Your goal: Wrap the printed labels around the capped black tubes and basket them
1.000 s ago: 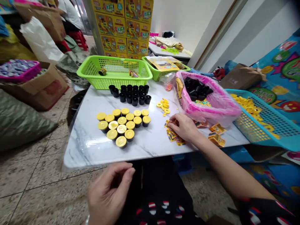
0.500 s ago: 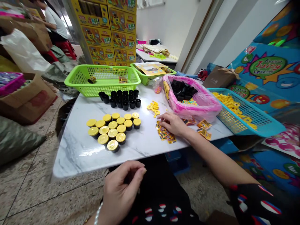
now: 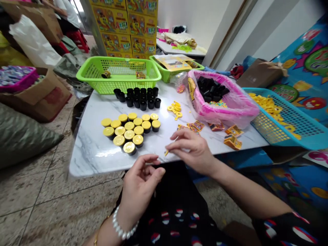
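My right hand (image 3: 193,150) is over the table's front edge, its thumb and fingers pinching a small yellow-orange printed piece (image 3: 166,153), seen nearly edge-on. Facing it, just off the edge, my left hand (image 3: 143,182) has curled fingers and the thumb apart, with nothing visible between them. Behind the right hand lies a pile of small orange printed pieces (image 3: 196,126), partly hidden by it. Left of them stand several black cups with gold lids (image 3: 129,135). Farther back are rows of black cups (image 3: 140,99) and a small heap of yellow plastic ring pieces (image 3: 175,109).
A green basket (image 3: 118,83) stands at the back, another green basket (image 3: 169,76) beside it. On the right are a pink-lined basket (image 3: 222,114) with black parts and a blue basket (image 3: 289,128) of yellow rings. A few folded orange packets (image 3: 233,141) lie near the edge.
My right hand has left the orange pile and come toward my left hand, carrying a small piece. My left hand has risen slightly, its thumb and fingers parting. The view has shifted.
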`<state>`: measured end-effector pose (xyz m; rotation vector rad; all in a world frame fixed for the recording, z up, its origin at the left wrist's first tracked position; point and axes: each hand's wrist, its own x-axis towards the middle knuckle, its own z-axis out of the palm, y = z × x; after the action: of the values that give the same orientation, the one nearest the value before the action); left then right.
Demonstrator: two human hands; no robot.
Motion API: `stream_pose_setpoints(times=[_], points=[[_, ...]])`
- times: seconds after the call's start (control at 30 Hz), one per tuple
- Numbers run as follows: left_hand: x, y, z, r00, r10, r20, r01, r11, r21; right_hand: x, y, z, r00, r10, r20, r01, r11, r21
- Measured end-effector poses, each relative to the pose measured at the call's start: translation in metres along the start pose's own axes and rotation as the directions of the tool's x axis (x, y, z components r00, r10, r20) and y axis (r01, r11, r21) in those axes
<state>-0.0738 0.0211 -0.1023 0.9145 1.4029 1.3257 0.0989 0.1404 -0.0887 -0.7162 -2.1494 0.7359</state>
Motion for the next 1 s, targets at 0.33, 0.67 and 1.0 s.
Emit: stream_pose_setpoints(times=[0.33, 0.67, 1.0], points=[[-0.009, -0.003, -0.019, 0.995, -0.095, 0.035, 0.092, 0.993, 0.079, -0.053, -0.032, 0.048, 0.674, 0.681, 0.287, -0.658, 0.377, 0.652], [-0.022, -0.059, -0.048, 0.987, -0.158, -0.04, 0.163, 0.963, 0.217, -0.108, -0.014, 0.057, 0.689, 0.694, 0.212, -0.714, 0.597, 0.366], [-0.024, -0.076, -0.056, 0.947, -0.302, -0.109, 0.316, 0.936, 0.154, -0.085, 0.01, 0.145, 0.508, 0.645, 0.571, -0.614, 0.736, -0.285]])
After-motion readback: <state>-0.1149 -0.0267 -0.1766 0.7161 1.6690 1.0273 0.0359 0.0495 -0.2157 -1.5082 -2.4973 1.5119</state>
